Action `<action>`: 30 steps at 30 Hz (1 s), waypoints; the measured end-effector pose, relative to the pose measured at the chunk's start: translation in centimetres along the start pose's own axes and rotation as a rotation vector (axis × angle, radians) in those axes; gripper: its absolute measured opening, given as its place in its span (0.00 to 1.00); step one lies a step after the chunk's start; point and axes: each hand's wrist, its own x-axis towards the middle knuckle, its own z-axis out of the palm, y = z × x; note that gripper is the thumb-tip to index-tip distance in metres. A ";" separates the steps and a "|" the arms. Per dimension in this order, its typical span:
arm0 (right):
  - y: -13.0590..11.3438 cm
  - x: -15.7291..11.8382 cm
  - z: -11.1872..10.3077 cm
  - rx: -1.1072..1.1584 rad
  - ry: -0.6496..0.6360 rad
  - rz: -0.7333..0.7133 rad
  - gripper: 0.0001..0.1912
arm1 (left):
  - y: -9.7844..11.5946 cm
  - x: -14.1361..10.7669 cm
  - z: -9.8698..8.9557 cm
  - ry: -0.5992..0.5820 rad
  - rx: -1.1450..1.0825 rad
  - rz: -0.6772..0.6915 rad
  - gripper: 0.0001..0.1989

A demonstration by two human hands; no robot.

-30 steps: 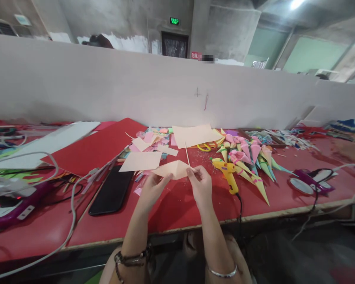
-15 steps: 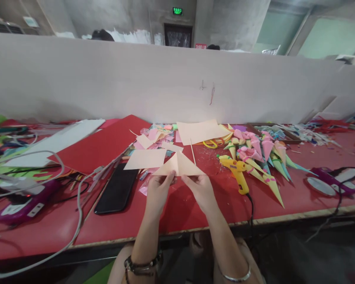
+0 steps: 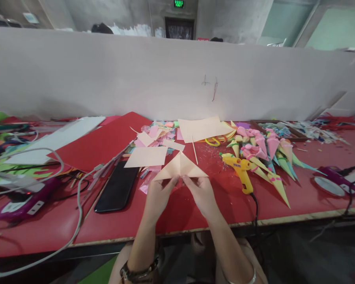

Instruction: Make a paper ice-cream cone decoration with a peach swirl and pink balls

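Between my hands is a cream sheet of paper (image 3: 180, 165) folded into a triangle, its point facing away from me and a crease down its middle. My left hand (image 3: 163, 190) pinches the near edge just left of the crease. On the other side of the crease, my right hand (image 3: 198, 189) grips the same edge, thumb on top. The fingers under the paper are partly hidden. Just beyond lies a thin pale stick (image 3: 194, 150), and a flat cream sheet (image 3: 146, 157) rests to the left.
A yellow glue gun (image 3: 241, 173) lies right of my hands, beside a pile of paper cones (image 3: 266, 146). To the left are a black phone (image 3: 116, 188), a red sheet (image 3: 102, 144) and a purple power strip (image 3: 26, 201) with a looping white cable. Yellow-handled scissors (image 3: 213, 142) lie farther back.
The folded paper has tilted, and its far point now stands higher above the near edge. Both hands keep their hold, slightly lower in view. The whole scene has shifted a little.
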 end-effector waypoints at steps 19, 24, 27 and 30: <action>-0.1 -0.8 -1.8 -0.239 -0.089 -0.091 0.09 | -1.0 -0.4 -0.1 -0.102 0.147 0.083 0.07; -0.6 -1.0 -2.1 -0.211 -0.154 -0.097 0.08 | -0.7 -1.0 0.0 -0.204 0.043 0.136 0.06; -0.4 -1.0 -2.1 -0.235 -0.170 -0.116 0.07 | -0.4 -1.2 0.2 -0.187 0.069 0.172 0.09; 0.0 -1.1 -1.9 -0.258 -0.178 -0.162 0.06 | -0.3 -1.1 0.6 -0.155 0.133 0.229 0.07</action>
